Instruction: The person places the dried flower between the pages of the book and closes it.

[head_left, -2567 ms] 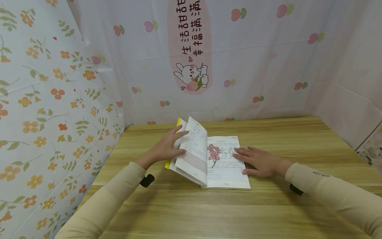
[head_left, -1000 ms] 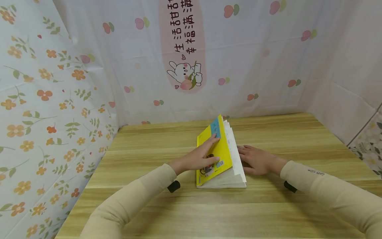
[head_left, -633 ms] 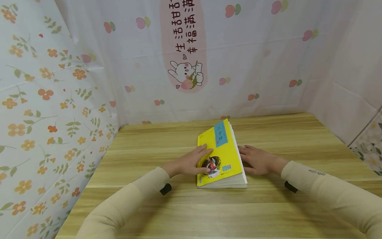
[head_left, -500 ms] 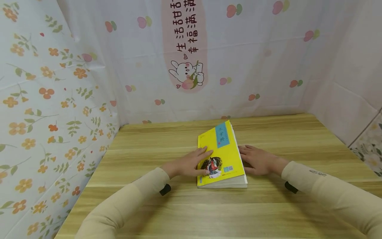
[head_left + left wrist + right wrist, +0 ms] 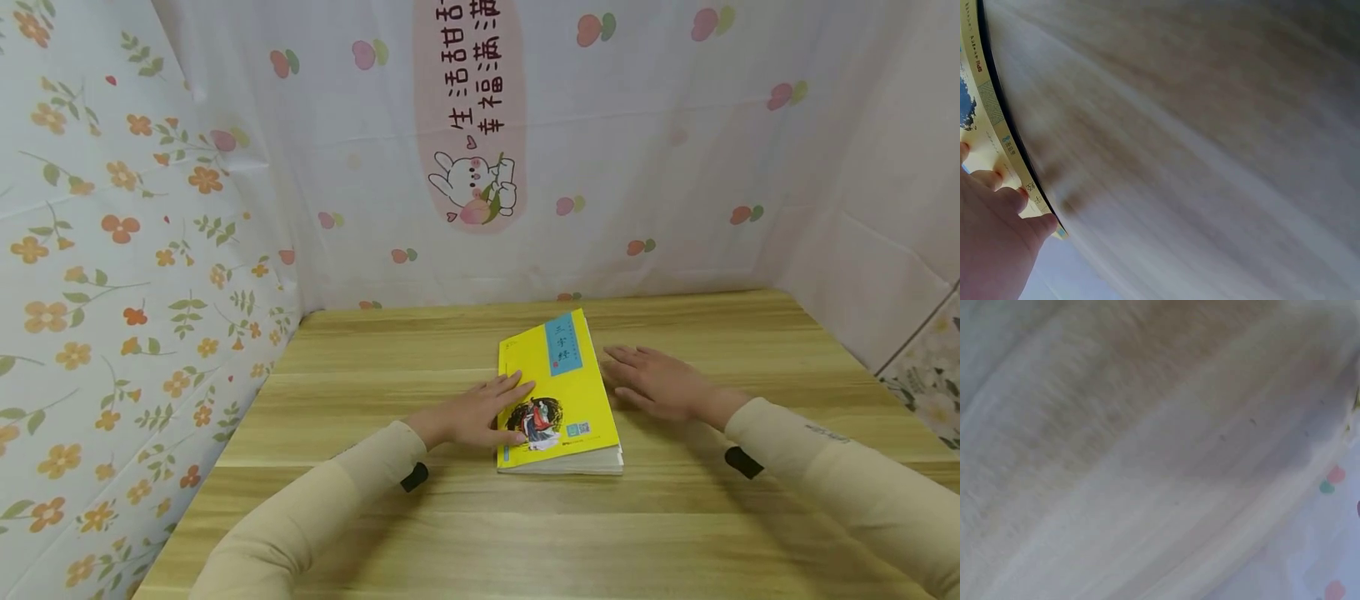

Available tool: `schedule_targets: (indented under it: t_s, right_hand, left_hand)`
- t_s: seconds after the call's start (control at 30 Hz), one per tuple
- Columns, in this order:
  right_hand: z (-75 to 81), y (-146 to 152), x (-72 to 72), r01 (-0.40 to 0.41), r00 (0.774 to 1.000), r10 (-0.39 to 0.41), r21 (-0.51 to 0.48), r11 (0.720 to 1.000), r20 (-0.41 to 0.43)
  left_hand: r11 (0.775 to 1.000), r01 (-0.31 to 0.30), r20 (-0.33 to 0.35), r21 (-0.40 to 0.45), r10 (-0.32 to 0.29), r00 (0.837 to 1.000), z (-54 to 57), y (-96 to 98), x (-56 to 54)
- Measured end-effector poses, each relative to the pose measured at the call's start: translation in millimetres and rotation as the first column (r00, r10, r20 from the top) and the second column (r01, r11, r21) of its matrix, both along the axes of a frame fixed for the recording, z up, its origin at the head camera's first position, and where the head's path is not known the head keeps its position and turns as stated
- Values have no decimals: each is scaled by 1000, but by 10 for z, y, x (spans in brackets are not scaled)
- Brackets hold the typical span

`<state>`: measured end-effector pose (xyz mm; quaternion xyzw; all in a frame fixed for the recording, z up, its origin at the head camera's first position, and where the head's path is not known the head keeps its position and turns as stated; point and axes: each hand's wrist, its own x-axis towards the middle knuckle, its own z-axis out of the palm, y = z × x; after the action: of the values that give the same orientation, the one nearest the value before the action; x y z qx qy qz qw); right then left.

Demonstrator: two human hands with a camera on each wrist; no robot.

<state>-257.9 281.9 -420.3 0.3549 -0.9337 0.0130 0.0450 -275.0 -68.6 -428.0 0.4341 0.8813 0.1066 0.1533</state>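
A yellow book (image 5: pixel 573 396) lies on the table with its front cover up, the cover and pages slightly lifted at the right side. It bears a blue title label and a drawn figure. My left hand (image 5: pixel 476 412) rests on the cover near the spine, fingers spread and straight. In the left wrist view the left hand (image 5: pixel 997 231) touches the book (image 5: pixel 997 144) along its spine. Just right of the book, my right hand (image 5: pixel 663 383) is raised a little off the table, fingers extended and apart from the book. The right wrist view shows no hand, only the blurred tabletop.
The wooden table (image 5: pixel 375 533) carries the book. Behind it hangs a pale curtain (image 5: pixel 637 167) with a rabbit print, and a flowered cloth (image 5: pixel 112 333) covers the left side. Black wrist straps (image 5: pixel 744 462) show under the sleeves.
The open book was folded shut from left to right by my left hand, and its cover has sunk lower. My right hand has lifted away from the book's right edge.
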Motion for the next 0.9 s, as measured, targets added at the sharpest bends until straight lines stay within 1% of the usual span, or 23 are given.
schedule_targets:
  t_s: [0.1,0.2,0.27,0.33,0.43,0.53,0.63,0.77,0.9]
  right_hand:
    - [39,-5,-17,36,999,-37,-56,998,-18]
    - [74,-35,-17,70,997,-71,-124,990,-2]
    - [103,-70,-1,76,997,-76,-170,983,4]
    - [127,-117,22,54,998,-55,-215,975,3]
    - [145,-206,75,-4,1000,5,-254,967,4]
    - [126,-288,144,-47,998,57,-243,969,33]
    - [100,-353,216,-62,994,80,-201,978,80]
    - [30,-386,260,-75,988,92,-137,988,122]
    - [-51,-376,260,-78,985,92,-97,992,149]
  left_hand:
    - [1000,1,-12,-15,-1,1000,1,3,-3]
    - [999,5,-26,-35,-6,1000,-3,10,-4]
    - [999,11,-34,-45,-12,999,-4,15,-1]
    - [999,14,-41,-52,-16,999,-1,21,5]
    - [997,20,-62,-68,-24,998,5,29,15]
    - [996,21,-90,-90,-29,995,6,40,20]
    - [994,14,-115,-112,-27,993,-2,54,16]
    - [992,5,-137,-123,-21,990,-11,69,13]
    - [990,11,-148,-139,-32,988,3,69,28]
